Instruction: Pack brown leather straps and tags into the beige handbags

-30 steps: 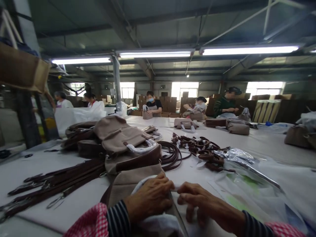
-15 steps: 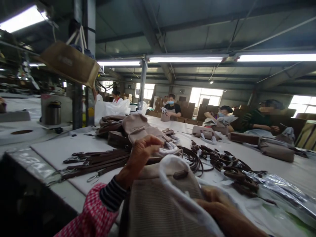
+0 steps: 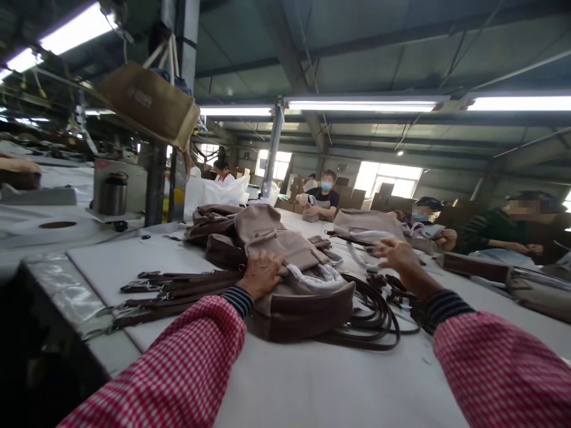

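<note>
My left hand [image 3: 261,273] lies on top of a pile of tan bags [image 3: 285,246], its fingers curled down onto the uppermost bag. The front bag [image 3: 303,309] has a brown base and a handle wrapped in white [image 3: 314,276]. My right hand [image 3: 395,252] is lifted over the table with its fingers apart and holds nothing. Just beyond it is another tan bag [image 3: 368,224] with a white-wrapped handle; I cannot tell whether the hand touches it. Both my sleeves are red-and-white check over striped cuffs.
Brown straps [image 3: 178,291] lie left of the pile and coiled ones [image 3: 379,315] to its right on the white table [image 3: 312,386]. Several people sit at the far side with bags. A metal flask [image 3: 112,193] and a post [image 3: 156,178] stand at left.
The bag that both hands held up has left them. My left hand dropped onto the pile, my right hand reached out to the far right, and the view swung further left.
</note>
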Available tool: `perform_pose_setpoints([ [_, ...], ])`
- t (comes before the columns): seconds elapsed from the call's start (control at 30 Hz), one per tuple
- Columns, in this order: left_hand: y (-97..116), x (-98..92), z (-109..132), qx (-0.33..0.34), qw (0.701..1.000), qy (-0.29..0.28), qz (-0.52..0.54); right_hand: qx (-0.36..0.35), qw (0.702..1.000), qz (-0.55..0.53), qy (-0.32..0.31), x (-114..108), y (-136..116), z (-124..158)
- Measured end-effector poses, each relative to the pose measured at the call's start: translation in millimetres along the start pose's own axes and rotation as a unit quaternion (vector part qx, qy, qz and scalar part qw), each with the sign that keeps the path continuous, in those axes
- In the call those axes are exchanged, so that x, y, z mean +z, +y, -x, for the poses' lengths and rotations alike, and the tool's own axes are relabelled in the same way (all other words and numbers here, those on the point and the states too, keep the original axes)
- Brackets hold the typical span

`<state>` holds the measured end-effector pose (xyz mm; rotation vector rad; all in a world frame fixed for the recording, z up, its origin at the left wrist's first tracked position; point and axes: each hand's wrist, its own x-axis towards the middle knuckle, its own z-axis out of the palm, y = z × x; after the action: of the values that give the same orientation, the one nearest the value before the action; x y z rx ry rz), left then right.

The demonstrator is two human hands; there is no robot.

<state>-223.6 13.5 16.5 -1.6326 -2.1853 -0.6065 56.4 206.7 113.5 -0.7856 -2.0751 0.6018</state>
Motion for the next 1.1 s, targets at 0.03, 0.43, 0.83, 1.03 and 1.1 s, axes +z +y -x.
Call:
perform_pose_setpoints([
  [0.03, -2.8, 0.0, -1.3, 0.010, 1.000, -0.001, -0.011, 0.020, 0.999, 0.005, -0.030, 13.0, 7.0, 10.1],
  [0.43, 27.8, -113.6, -20.7, 0.003, 0.988, 0.146, -0.040, -0.080, 0.994, 0.079, 0.006, 12.4, -9.5, 60.9],
  [0.83, 83.2, -311.6, 6.8, 0.144, 0.976, 0.108, 0.119, -0.181, 0.967, 0.039, 0.177, -48.6, -88.3, 89.7],
  [1.03, 112.4, -309.8, 23.9, 0.148, 0.952, -0.076, 0.258, -0.018, 0.991, -0.091, -0.098, -89.0, -101.9, 195.7],
  [1.1, 123.3, -289.3, 19.9, 0.173, 0.934, -0.142, 0.278, 0.087, 0.963, -0.182, -0.177, -80.5, -97.9, 237.7],
])
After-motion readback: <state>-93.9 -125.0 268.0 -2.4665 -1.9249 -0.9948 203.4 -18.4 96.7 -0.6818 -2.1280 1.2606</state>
